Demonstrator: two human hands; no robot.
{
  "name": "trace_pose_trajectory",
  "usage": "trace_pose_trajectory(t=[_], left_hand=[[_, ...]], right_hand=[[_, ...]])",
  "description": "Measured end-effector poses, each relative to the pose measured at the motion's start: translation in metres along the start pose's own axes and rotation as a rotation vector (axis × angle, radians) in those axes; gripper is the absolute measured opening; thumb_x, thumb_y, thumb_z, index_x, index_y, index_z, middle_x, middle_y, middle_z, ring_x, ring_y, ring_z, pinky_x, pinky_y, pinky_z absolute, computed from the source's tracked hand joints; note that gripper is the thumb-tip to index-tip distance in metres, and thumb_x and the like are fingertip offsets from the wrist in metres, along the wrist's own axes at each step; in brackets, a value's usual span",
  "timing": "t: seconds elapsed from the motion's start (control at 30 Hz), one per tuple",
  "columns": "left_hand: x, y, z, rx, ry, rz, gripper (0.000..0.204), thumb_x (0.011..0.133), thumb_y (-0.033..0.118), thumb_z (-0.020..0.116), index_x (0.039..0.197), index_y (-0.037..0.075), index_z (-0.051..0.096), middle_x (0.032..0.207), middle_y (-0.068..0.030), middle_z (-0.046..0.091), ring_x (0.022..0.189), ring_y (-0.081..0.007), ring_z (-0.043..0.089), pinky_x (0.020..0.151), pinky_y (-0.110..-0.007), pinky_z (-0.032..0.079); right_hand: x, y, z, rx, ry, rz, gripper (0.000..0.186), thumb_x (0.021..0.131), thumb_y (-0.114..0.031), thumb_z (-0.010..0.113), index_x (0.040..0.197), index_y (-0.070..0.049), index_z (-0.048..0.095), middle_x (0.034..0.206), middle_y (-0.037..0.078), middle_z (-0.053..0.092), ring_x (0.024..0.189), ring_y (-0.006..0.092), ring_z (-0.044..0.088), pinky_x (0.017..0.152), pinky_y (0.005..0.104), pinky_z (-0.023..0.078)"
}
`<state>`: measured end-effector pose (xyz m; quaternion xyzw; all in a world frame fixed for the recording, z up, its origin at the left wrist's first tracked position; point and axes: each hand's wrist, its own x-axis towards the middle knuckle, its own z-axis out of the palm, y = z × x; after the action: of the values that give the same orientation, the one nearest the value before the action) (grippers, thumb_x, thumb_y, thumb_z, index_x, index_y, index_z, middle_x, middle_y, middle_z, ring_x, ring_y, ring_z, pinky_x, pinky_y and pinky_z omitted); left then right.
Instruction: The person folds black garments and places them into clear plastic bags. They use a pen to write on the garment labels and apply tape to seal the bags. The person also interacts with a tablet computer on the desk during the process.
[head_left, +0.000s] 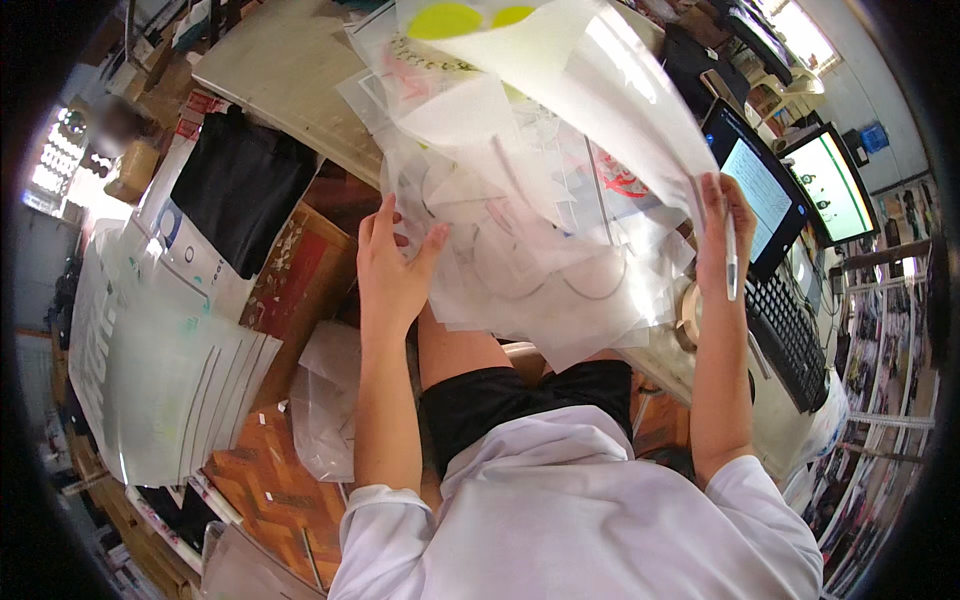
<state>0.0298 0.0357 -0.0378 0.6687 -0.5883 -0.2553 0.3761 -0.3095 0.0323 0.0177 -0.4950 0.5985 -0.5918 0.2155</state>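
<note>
A loose pile of translucent plastic sheets [470, 240] covers the table in front of me, some printed with faint curves and letters. My right hand [722, 225] is closed on the right edge of a large clear sheet [590, 60], which bows upward over the pile and bears yellow-green shapes at its far end. A slim white pen [732, 268] lies along that hand and points down past the wrist. My left hand [393, 262] is at the pile's left edge, thumb and fingers apart, the thumb touching the sheets. Its other fingertips are partly hidden.
At right stand two lit monitors [835, 185] and a black keyboard [785, 335]. A tape roll [690, 312] is beside my right forearm. Left of me are a folded black cloth [240, 185], stacked white sheets [180, 370] and a clear plastic bag [325, 405] above the parquet floor [265, 470].
</note>
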Motion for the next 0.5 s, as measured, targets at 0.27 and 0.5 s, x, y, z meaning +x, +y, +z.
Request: trace_pose_trajectory(t=[0.27,0.5], left_hand=[[0.007,0.004,0.016,0.276,0.338,0.216,0.049,0.073,0.01,0.066,0.12,0.001,0.056,0.129,-0.0169,0.05,0.109,-0.0374,0.05,0.099,-0.043,0.038],[0.02,-0.004,-0.002,-0.607,0.073,0.114,0.042,0.08,0.021,0.063,0.115,0.0,0.061,0.122,-0.0205,0.057,0.11,-0.0352,0.052,0.097,-0.04,0.039]], right_hand=[[-0.009,0.001,0.01,-0.103,-0.13,-0.061,0.026,0.093,-0.023,0.064,0.105,0.001,0.065,0.09,0.0,0.064,0.084,0.0064,0.055,0.081,0.02,0.041],[-0.035,0.006,0.028,-0.236,-0.272,-0.095,0.024,0.093,-0.022,0.064,0.104,-0.001,0.065,0.084,0.002,0.065,0.08,0.0069,0.055,0.076,0.0227,0.045]])
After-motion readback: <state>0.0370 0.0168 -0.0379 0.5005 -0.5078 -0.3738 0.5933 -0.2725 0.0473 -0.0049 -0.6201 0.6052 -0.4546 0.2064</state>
